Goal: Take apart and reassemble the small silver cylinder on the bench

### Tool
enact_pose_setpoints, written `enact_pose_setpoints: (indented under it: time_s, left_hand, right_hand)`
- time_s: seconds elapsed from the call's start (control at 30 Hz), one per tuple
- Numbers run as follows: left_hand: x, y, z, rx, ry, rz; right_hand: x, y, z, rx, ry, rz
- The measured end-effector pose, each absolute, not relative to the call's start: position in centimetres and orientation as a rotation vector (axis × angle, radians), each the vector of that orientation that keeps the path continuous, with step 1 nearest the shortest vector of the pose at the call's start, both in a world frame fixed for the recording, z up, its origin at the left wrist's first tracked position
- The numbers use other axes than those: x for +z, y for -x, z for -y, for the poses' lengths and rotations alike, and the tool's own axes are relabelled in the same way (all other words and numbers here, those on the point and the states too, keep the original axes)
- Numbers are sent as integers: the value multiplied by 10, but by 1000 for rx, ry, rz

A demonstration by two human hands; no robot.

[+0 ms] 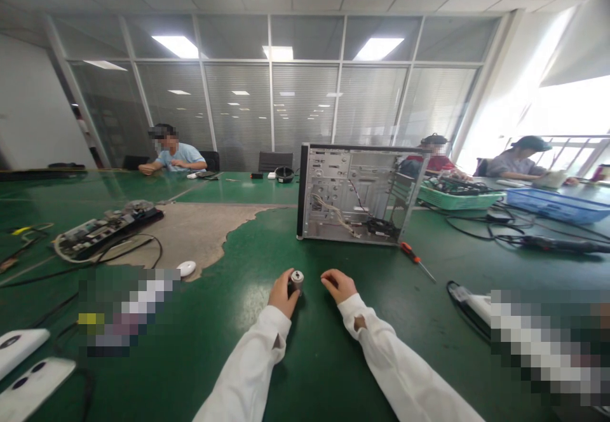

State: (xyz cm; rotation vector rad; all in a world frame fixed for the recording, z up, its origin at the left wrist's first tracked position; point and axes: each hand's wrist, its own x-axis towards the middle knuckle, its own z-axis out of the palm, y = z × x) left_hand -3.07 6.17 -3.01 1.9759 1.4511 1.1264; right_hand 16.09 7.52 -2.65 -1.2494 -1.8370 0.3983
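My left hand [284,293] is wrapped round a small metal cylinder [297,279], which stands upright on the green table [267,371]. Its pale round top has a dark mark at the centre. A short gap to the right, my right hand [338,286] is closed with fingertips pinched together near the tabletop. Whether anything is between those fingertips is too small to make out. Behind both hands stands an opened computer case [352,196], its bare metal inside and loose wires showing. An orange-handled screwdriver [415,259] lies by the case's right corner.
A green basket of cables [460,199] and a blue basket [555,204] stand at the right. Left lie a circuit board assembly [109,228], a white round piece [186,268] and white devices [35,390]. Several people sit across the table, one person [174,155] at the left.
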Motion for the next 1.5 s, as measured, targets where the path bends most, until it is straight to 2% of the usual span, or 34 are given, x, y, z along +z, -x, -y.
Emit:
enact_pose_setpoints:
  time_s: [0.13,0.33,0.47,1.13,1.3,1.4,1.5]
  left_hand:
    - [-30,33,-62,1063,-1987,-1584]
    - [-30,35,-62,992,-2015,-1632]
    - [-29,35,-61,958,-1973,-1632]
    - [-27,35,-59,900,-2081,-1684]
    - [-23,35,-59,887,-2090,-1625]
    - [-19,34,-56,837,-2209,-1460]
    - [-17,30,-51,719,-2394,-1285]
  right_hand:
    - [-40,-166,-71,424,1242,1979]
    - [-44,-191,-78,252,1573,2058]
    - [-47,-203,-83,208,1649,2021]
    - [-43,-202,-80,187,1626,2050]
    - [-30,-173,-56,187,1334,1994]
    - [-24,-150,-36,250,1060,2056]
    - [-21,-137,-19,257,998,2119]
